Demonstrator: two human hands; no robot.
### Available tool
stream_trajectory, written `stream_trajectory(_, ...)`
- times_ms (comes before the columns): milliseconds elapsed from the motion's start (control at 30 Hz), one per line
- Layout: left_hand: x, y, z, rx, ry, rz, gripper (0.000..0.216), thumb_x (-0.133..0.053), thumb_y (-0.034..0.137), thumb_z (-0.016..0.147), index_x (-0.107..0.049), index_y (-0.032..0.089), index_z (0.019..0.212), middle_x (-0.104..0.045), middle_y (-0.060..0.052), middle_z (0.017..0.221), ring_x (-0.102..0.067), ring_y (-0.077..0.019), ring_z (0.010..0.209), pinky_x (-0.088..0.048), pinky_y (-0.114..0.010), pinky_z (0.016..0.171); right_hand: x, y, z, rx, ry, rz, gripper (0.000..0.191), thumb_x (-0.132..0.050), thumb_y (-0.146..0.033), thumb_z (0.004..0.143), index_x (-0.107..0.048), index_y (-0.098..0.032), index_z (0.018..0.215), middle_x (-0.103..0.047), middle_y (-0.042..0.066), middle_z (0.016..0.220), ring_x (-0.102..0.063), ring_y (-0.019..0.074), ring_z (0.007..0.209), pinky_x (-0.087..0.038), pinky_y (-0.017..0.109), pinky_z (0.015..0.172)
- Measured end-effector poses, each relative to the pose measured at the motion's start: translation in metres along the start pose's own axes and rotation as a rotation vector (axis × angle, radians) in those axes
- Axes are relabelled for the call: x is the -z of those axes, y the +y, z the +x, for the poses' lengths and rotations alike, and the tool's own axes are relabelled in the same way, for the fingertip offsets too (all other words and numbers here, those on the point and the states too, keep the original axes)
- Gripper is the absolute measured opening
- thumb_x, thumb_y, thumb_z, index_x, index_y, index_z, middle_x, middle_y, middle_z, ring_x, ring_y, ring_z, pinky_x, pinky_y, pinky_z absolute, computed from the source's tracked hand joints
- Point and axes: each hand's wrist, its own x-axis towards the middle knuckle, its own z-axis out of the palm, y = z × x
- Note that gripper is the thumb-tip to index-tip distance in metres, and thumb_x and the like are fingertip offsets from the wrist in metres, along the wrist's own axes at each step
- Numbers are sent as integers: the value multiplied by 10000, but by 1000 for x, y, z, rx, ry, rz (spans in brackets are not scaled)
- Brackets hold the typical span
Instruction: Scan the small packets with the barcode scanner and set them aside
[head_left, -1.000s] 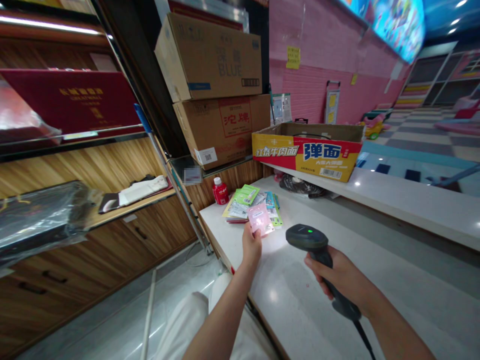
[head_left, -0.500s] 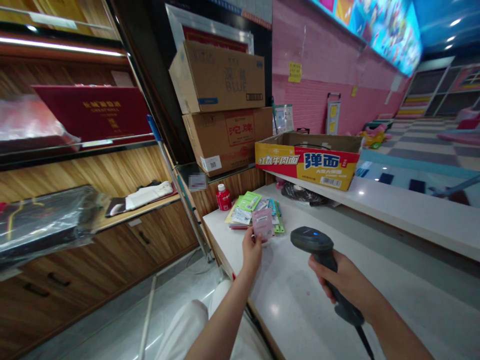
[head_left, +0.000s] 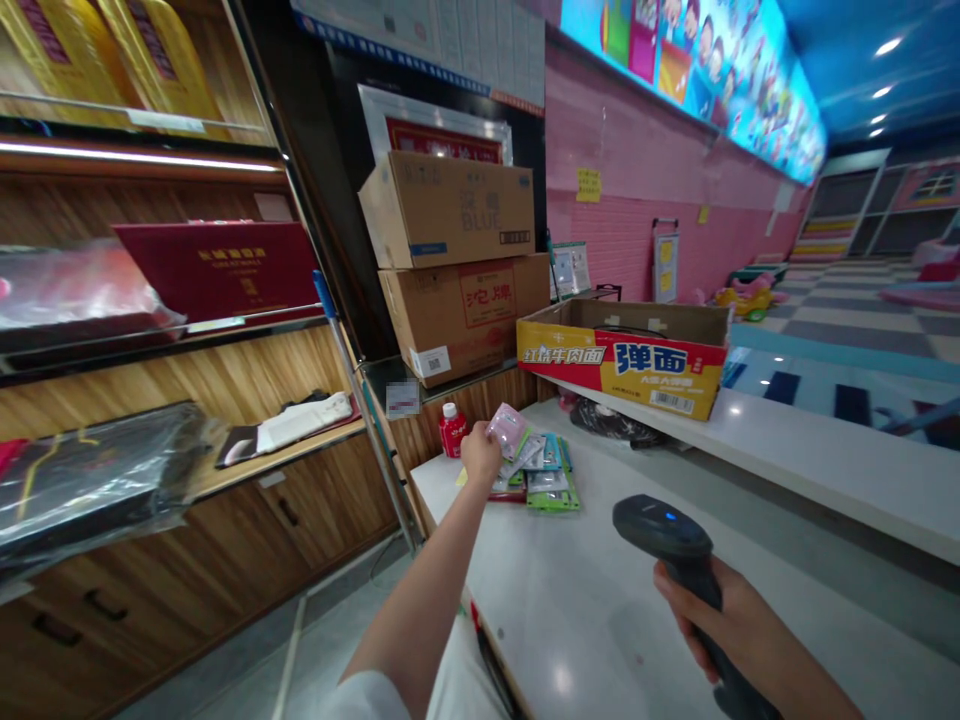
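My left hand is closed on the edge of a small pink packet, held over a pile of flat packets in green, blue and white. Part of the pile is hidden behind the hand and the pink packet. My right hand is wrapped round the handle of a black barcode scanner with a small blue light on top. The scanner is above the white counter, its head pointing left. Just behind my left hand stands a red bottle with a white cap.
An open noodle carton stands on the raised ledge. Two stacked cardboard boxes are at the back. Wooden shelves with boxed goods line the left, and a blue-topped pole leans beside them. A dark bundle lies under the ledge.
My left hand has carried the pink packet from the near side of the pile to over its far part. The scanner sits lower and farther right in view. The camera has tilted up.
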Motion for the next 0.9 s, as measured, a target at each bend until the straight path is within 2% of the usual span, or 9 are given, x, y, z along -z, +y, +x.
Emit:
stream_trajectory(167, -1, -5, -7, 63, 21, 217, 300, -478, 270, 850, -664, 183, 1069, -612, -160, 1084, -534, -321, 1065, -387, -401, 869, -2, 8, 4, 27, 8, -7, 364, -559, -565, 770, -516, -204, 797, -476, -81, 443, -434, 88, 312, -356, 210, 320)
stream_trajectory(367, -5, -14, -10, 82, -1, 181, 322, -467, 314, 874, -613, 190, 1133, -579, -148, 1100, -492, -314, 1091, -363, -401, 888, -2, 11, 7, -30, 6, -91, 405, -551, -608, 754, -521, -205, 773, -469, -73, 415, -450, 102, 325, -378, 227, 341)
stream_trajectory(500, -2, -20, -12, 34, 5, 149, 315, -461, 308, 887, -592, 177, 1142, -573, -146, 1115, -490, -296, 1096, -358, -397, 910, -1, 9, 6, -30, 3, -102, 413, -532, -615, 762, -520, -203, 791, -474, -74, 429, -449, 98, 329, -373, 227, 347)
stream_trajectory(633, 2, -28, -18, -49, 35, 146, 315, -463, 304, 893, -578, 171, 1154, -564, -137, 1117, -483, -280, 1092, -346, -401, 950, 1, 10, 5, -48, 6, -138, 408, -516, -620, 769, -493, -214, 729, -459, -70, 421, -450, 104, 343, -392, 241, 370)
stream_trajectory(767, 2, -28, -25, -138, 38, 185, 407, -507, 395, 873, -545, 163, 1204, -538, -142, 1151, -450, -293, 1110, -329, -417, 977, 1, 16, 9, -50, 7, -152, 410, -513, -625, 767, -473, -224, 692, -465, -63, 418, -447, 108, 338, -389, 248, 365)
stream_trajectory(900, 3, -17, -24, -176, -8, 256, 538, -562, 506, 818, -523, 166, 1233, -512, -149, 1181, -436, -313, 1121, -327, -423, 967, 0, 17, 10, -58, 2, -140, 391, -521, -606, 777, -469, -229, 688, -477, -61, 427, -459, 109, 338, -383, 243, 365)
